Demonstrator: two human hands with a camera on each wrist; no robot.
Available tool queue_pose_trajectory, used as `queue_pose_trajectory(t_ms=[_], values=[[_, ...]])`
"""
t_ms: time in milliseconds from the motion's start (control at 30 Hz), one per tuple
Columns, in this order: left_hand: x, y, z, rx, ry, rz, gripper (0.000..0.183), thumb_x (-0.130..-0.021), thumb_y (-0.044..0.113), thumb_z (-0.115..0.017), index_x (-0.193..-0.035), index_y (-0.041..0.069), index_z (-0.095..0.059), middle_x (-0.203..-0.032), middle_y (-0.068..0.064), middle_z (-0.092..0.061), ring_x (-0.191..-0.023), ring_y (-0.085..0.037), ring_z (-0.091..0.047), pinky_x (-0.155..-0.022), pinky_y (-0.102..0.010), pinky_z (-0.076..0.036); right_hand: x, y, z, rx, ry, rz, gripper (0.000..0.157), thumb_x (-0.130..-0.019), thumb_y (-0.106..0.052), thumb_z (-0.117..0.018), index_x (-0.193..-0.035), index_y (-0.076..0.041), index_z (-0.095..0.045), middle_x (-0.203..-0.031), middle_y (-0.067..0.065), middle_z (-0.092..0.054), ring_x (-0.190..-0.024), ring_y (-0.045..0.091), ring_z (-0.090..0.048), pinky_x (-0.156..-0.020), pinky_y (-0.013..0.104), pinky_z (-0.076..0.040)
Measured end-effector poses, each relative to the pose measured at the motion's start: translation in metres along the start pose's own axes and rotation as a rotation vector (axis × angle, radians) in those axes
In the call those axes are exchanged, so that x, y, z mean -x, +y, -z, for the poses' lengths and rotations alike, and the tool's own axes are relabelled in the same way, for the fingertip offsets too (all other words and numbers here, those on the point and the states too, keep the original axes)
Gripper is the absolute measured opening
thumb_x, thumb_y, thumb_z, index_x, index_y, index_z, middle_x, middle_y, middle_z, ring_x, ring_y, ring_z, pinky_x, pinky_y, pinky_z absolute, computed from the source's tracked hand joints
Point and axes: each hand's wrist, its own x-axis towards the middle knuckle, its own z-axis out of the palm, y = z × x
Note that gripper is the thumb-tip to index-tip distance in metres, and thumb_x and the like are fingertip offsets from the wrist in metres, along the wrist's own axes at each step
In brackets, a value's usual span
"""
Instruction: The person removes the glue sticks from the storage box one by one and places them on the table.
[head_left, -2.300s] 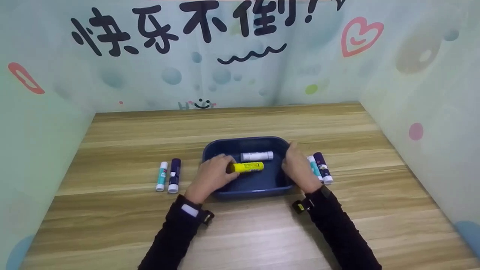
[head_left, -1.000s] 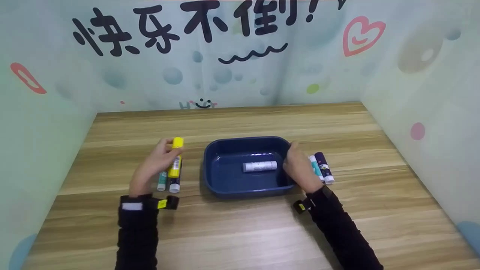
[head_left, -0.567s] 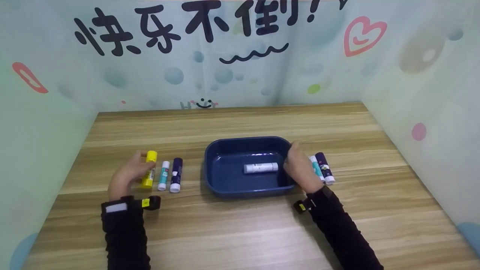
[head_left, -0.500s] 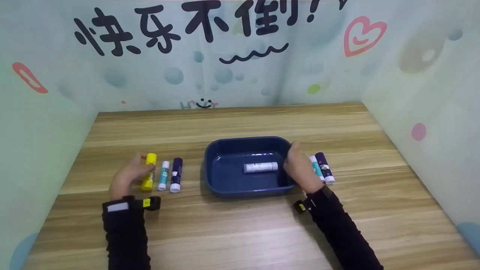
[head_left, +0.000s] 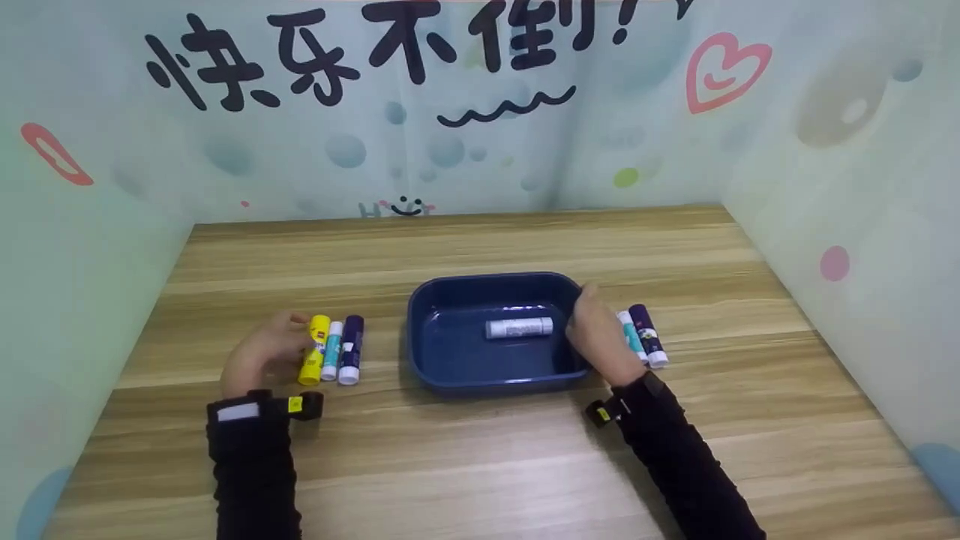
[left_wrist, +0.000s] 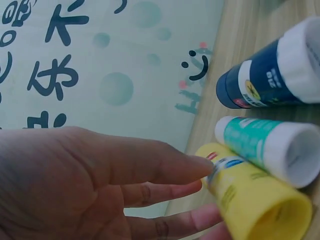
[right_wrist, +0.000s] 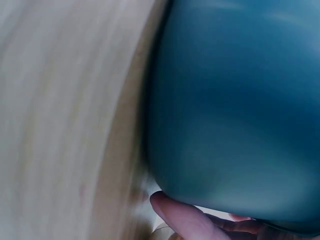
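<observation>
My left hand (head_left: pixel 274 346) is beside a yellow glue stick (head_left: pixel 315 349) on the table. In the left wrist view the thumb and fingers stretch out straight, the thumb tip right at the yellow barrel (left_wrist: pixel 255 195). Close along that stick lie a teal-and-white glue stick (head_left: pixel 331 351) and a thicker dark purple one with a white cap (head_left: pixel 351 349), all roughly parallel. My right hand (head_left: pixel 600 337) grips the right side of a dark blue plastic basin (head_left: pixel 480 386); the right wrist view shows its outer wall (right_wrist: pixel 230 115) with the thumb against it. A white glue stick (head_left: pixel 519 328) lies inside the basin.
Right of the basin, partly behind my right hand, another teal-and-white glue stick (head_left: pixel 632 336) and another purple one (head_left: pixel 648 336) lie side by side. The wood-grain table (head_left: pixel 480 465) meets printed cloth walls (head_left: pixel 300 172) at the back and both sides.
My left hand lifted the yellow glue stick out of the basin, carried it left, laid it beside the teal one and loosened its fingers. The right hand stayed on the basin.
</observation>
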Motion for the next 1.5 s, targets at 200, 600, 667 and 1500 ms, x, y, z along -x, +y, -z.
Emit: queue_pose_trajectory(t_ms=[200, 600, 667, 1500], values=[[0.007, 0.009, 0.000, -0.062, 0.037, -0.007, 0.059, -0.095, 0.017, -0.037, -0.145, -0.001, -0.012, -0.138, -0.031, -0.030, -0.115, -0.039, -0.043, -0.093, -0.046, -0.043, 0.001, -0.001, 0.000, 0.004, 0.021, -0.001, 0.037, -0.081, 0.001, -0.049, -0.113, 0.014, -0.036, -0.074, 0.024, -0.059, -0.063, 0.041, -0.060, -0.053, 0.049, -0.049], [0.012, 0.064, -0.050, -0.185, 0.312, -0.389, 0.042, -0.093, 0.012, -0.045, -0.132, -0.002, -0.038, -0.108, -0.022, -0.057, -0.091, -0.030, -0.057, -0.074, -0.036, -0.049, 0.001, -0.002, -0.001, 0.000, 0.048, 0.024, 0.039, -0.080, 0.001, -0.048, -0.114, 0.016, -0.035, -0.071, 0.023, -0.058, -0.059, 0.040, -0.059, -0.049, 0.048, -0.048], [0.009, 0.073, -0.068, -0.201, 0.312, -0.491, 0.037, -0.091, 0.010, -0.050, -0.126, -0.001, -0.044, -0.099, -0.019, -0.060, -0.084, -0.027, -0.058, -0.069, -0.034, -0.048, 0.001, -0.002, -0.001, 0.002, 0.055, 0.027, 0.038, -0.080, 0.002, -0.048, -0.113, 0.015, -0.036, -0.071, 0.023, -0.058, -0.060, 0.041, -0.059, -0.050, 0.048, -0.048], [-0.014, 0.091, -0.183, -0.507, -0.141, -0.763, 0.050, -0.096, 0.048, -0.039, -0.125, 0.012, -0.058, -0.123, -0.005, -0.061, -0.118, -0.020, -0.054, -0.100, -0.037, -0.041, 0.000, -0.002, 0.000, -0.005, 0.011, -0.006, 0.035, -0.081, 0.001, -0.048, -0.111, 0.013, -0.035, -0.080, 0.025, -0.057, -0.066, 0.042, -0.060, -0.054, 0.049, -0.049]])
